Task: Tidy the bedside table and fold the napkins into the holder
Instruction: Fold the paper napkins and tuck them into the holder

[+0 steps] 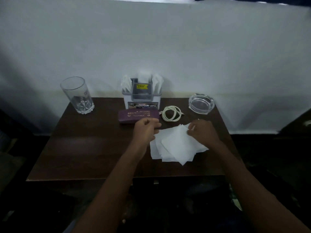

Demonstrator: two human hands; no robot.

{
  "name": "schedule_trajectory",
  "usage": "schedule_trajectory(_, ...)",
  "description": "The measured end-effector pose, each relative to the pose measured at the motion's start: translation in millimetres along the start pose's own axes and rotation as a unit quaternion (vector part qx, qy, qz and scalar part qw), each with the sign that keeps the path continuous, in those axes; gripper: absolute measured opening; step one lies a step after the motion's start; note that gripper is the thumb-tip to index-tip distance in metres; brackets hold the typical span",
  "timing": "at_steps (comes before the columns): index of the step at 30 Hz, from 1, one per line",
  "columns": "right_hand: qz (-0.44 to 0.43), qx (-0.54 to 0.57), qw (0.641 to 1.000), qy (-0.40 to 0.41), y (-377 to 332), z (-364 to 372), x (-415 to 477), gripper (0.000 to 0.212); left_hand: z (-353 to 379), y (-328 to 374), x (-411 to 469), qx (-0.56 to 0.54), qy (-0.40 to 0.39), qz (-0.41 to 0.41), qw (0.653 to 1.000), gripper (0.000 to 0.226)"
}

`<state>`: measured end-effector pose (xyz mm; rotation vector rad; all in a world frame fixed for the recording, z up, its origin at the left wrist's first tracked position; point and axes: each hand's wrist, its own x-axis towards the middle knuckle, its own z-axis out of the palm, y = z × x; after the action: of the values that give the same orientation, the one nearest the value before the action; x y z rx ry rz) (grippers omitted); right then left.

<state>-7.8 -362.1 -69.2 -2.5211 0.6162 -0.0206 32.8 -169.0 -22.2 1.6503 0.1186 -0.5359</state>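
Several white paper napkins (pixel 175 145) lie in a loose pile on the dark wooden bedside table (pixel 87 148), right of centre. My right hand (pixel 202 131) pinches the far right corner of the top napkin. My left hand (pixel 146 130) hovers at the pile's left edge with fingers curled; whether it grips a napkin is unclear. The white napkin holder (pixel 142 98) stands at the table's back edge with a few folded napkins in its side slots and a grey box in the middle.
A purple case (pixel 133 116) lies just in front of the holder, touching my left hand's knuckles. A coiled white cable (pixel 171 113) sits beside it. An empty glass tumbler (pixel 77 95) stands back left, a glass ashtray (pixel 201 103) back right. A white wall rises behind.
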Motion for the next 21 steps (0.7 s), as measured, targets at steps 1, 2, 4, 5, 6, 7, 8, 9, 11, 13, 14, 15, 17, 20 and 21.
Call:
schedule_trajectory(1,-0.004,-0.007,1.000,-0.012,-1,2,0,0.019,1,-1,0,0.006,-0.002,-0.001,1.000,0.022)
schedule_trajectory(2,-0.011,-0.010,1.000,-0.012,-1,4,2,0.023,2,-1,-1,0.013,-0.004,0.000,1.000,0.021)
schedule_trajectory(4,-0.018,0.012,1.000,-0.003,-3,3,3,0.023,1,-2,-1,0.024,-0.005,0.003,1.000,0.020)
schedule_trajectory(5,-0.016,0.042,0.999,-0.008,-5,-1,3,0.020,0,-3,-1,0.028,-0.005,0.006,1.000,0.019)
schedule_trajectory(6,-0.015,0.076,0.997,-0.020,-8,-7,3,0.016,-1,-3,-1,0.033,-0.005,0.011,0.999,0.018)
schedule_trajectory(7,-0.023,0.106,0.994,-0.033,-12,-14,1,0.016,-2,-4,0,0.037,-0.007,0.017,0.999,0.017)
schedule_trajectory(8,-0.035,0.133,0.989,-0.044,-16,-21,-1,0.016,-2,-4,1,0.039,-0.011,0.024,0.999,0.016)
schedule_trajectory(9,-0.050,0.156,0.985,-0.055,-21,-28,-4,0.014,-3,-4,1,0.041,-0.016,0.034,0.998,0.015)
schedule_trajectory(11,-0.078,0.196,0.975,-0.071,-32,-38,-9,0.007,-2,-5,1,0.051,-0.028,0.055,0.997,0.015)
schedule_trajectory(13,-0.090,0.214,0.971,-0.061,-38,-39,-9,0.006,-1,-5,1,0.064,-0.036,0.068,0.995,0.019)
schedule_trajectory(14,-0.088,0.206,0.974,-0.043,-38,-36,-6,0.008,-1,-6,1,0.067,-0.037,0.071,0.995,0.020)
schedule_trajectory(15,-0.077,0.181,0.980,-0.023,-33,-31,-2,0.009,0,-6,1,0.069,-0.036,0.071,0.994,0.020)
schedule_trajectory(17,-0.028,0.108,0.994,-0.007,-16,-18,7,0.009,-1,-6,1,0.070,-0.028,0.066,0.995,0.021)
schedule_trajectory(20,0.003,0.019,0.999,-0.043,3,-1,11,0.019,-5,-7,2,0.061,-0.009,0.056,0.996,0.020)
schedule_trajectory(21,-0.004,0.005,0.999,-0.045,2,1,9,0.014,-6,-7,2,0.060,-0.005,0.054,0.997,0.019)
